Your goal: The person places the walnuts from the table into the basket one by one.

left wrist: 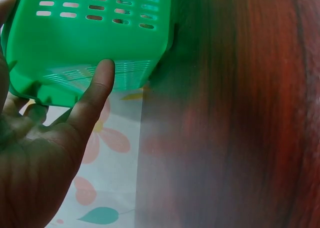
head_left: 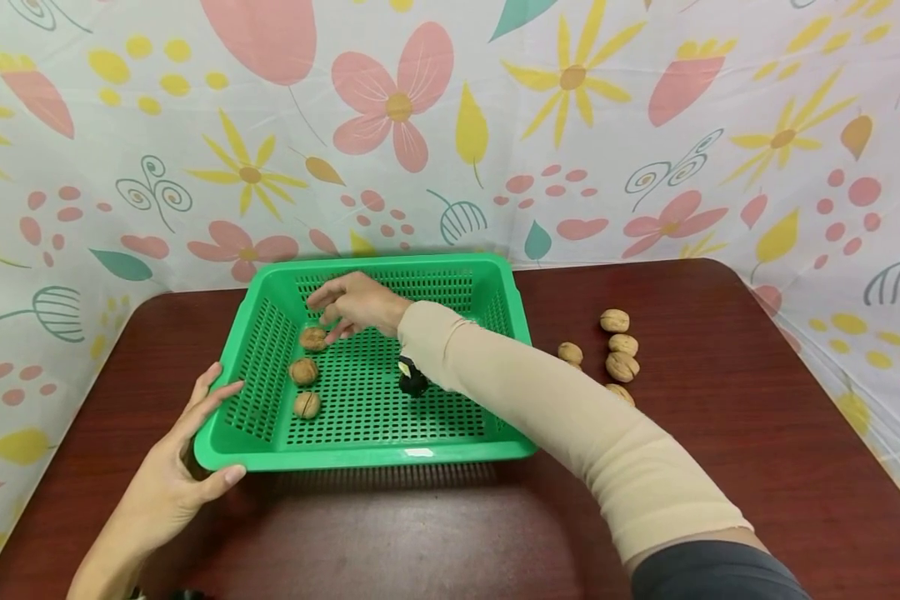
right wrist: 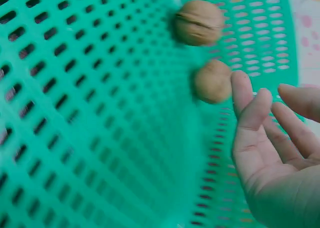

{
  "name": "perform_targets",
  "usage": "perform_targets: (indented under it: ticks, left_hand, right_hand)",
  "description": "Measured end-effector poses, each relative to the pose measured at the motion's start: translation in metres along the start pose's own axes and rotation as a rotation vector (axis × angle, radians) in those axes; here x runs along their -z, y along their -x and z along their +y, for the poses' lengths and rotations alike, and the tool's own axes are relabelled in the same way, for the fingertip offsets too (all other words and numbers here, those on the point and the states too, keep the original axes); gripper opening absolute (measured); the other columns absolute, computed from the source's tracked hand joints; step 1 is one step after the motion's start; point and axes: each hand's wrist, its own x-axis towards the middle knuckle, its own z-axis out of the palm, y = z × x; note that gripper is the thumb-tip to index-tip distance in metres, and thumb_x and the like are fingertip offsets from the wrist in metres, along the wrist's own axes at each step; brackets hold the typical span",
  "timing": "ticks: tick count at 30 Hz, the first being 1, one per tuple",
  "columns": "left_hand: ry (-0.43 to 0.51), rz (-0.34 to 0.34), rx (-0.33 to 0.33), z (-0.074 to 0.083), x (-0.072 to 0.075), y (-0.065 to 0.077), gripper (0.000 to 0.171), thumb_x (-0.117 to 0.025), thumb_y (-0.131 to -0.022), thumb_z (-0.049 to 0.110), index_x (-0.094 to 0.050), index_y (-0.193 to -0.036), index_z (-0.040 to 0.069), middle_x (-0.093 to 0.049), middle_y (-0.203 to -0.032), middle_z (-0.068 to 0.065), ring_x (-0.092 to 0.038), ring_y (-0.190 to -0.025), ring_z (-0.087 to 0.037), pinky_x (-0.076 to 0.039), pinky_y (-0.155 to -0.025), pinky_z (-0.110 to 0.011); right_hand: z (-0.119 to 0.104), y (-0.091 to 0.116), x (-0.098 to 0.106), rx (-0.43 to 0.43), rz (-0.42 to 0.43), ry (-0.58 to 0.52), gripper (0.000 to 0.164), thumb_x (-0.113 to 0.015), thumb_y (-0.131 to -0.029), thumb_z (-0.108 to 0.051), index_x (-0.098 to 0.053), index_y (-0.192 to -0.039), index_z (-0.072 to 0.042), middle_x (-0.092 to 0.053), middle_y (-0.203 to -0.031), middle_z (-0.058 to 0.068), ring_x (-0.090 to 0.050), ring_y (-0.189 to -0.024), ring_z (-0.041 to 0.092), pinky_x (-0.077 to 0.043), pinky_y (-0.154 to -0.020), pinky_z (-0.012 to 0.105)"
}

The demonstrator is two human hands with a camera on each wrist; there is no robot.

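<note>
A green plastic basket (head_left: 412,454) with slotted walls stands on the dark red table. My left hand (head_left: 165,479) grips its near left corner, the thumb against the outer wall and the fingers over the rim; the thumb (left wrist: 97,90) shows from outside in the left wrist view. Inside, three walnuts line the left side: a back walnut (head_left: 312,338), a middle walnut (head_left: 303,371) and a front walnut (head_left: 307,405). My right hand (head_left: 360,304) is over the back left of the basket, fingers loosely bent and holding nothing, one fingertip right at the back walnut (right wrist: 213,81).
Several walnuts (head_left: 622,367) lie on the table (head_left: 750,417) right of the basket, some partly hidden by the right sleeve (head_left: 540,392). A small black item (head_left: 412,382) shows under that wrist. A flower-patterned cloth (head_left: 450,200) hangs behind the table.
</note>
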Motion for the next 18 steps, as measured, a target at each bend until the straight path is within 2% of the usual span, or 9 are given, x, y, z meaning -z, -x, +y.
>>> perform_targets:
  ticks: [2, 8, 11, 18]
  left_hand:
    - [0.004, -0.002, 0.004, 0.0, 0.0, 0.0, 0.089, -0.075, -0.085, -0.007, -0.037, -0.163, 0.016, -0.007, -0.178, 0.003, -0.015, -0.156, 0.004, -0.032, -0.102, -0.004]
    - [0.036, -0.016, 0.013, -0.001, 0.0, 0.0, 0.089, -0.073, -0.086, -0.009, -0.036, -0.163, 0.014, -0.005, -0.178, 0.003, -0.023, -0.151, 0.007, -0.037, -0.101, -0.004]
    - [0.042, -0.018, 0.016, -0.001, 0.0, 0.0, 0.089, -0.073, -0.086, -0.01, -0.035, -0.163, 0.013, -0.005, -0.178, 0.003, -0.025, -0.15, 0.008, -0.039, -0.099, -0.004]
    - [0.001, -0.013, 0.028, 0.001, 0.002, 0.0, 0.089, -0.074, -0.087, -0.003, -0.036, -0.164, 0.019, -0.005, -0.178, 0.006, -0.01, -0.157, 0.004, -0.028, -0.104, -0.005]
  right_hand:
    - [-0.007, 0.007, 0.007, 0.01, -0.012, 0.021, 0.046, -0.06, -0.103, -0.001, -0.058, -0.149, -0.008, -0.056, -0.154, 0.014, -0.074, -0.101, 0.034, -0.054, -0.092, 0.047]
    - [-0.027, 0.039, 0.039, 0.065, -0.007, 0.021, 0.046, -0.063, -0.103, -0.005, -0.058, -0.148, -0.009, -0.057, -0.153, 0.013, -0.073, -0.105, 0.033, -0.056, -0.075, 0.03]
    - [-0.033, 0.064, 0.057, 0.105, 0.003, 0.039, 0.045, -0.063, -0.103, -0.008, -0.058, -0.147, -0.01, -0.058, -0.152, 0.012, -0.073, -0.108, 0.032, -0.056, -0.078, 0.03]
    - [-0.031, 0.129, 0.103, 0.153, 0.087, 0.081, 0.042, -0.064, -0.102, -0.012, -0.062, -0.145, -0.013, -0.061, -0.149, 0.007, -0.073, -0.11, 0.032, -0.057, -0.082, 0.034]
